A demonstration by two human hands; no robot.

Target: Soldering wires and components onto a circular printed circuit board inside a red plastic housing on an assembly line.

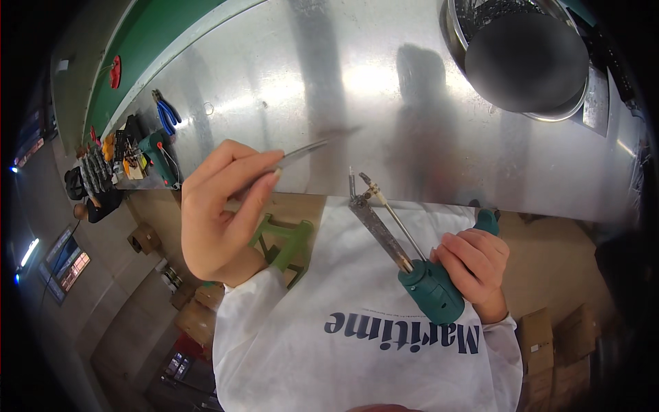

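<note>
My left hand (226, 213) pinches a slim pair of metal tweezers (302, 151) between thumb and fingers, its blurred tips pointing right over the metal bench. In my right hand (473, 264) is a green soldering gun (431, 292), gripped at its body and handle. Its dark, scorched barrel (381, 237) slants up and left to a short upright tip. A thin solder feed tube (401, 225) runs beside the barrel, its end close to that tip. The tweezers and the iron's tip are apart. Whether the tweezers hold anything is too blurred to tell.
A shiny metal bench (274, 82) spans the far side. Blue-handled cutters (165, 113) and another green tool (159, 159) lie at its left, near mixed small tools. At the far right stands a metal bowl (549, 117) behind a blurred dark disc (527, 62). A green stool (288, 240) is below.
</note>
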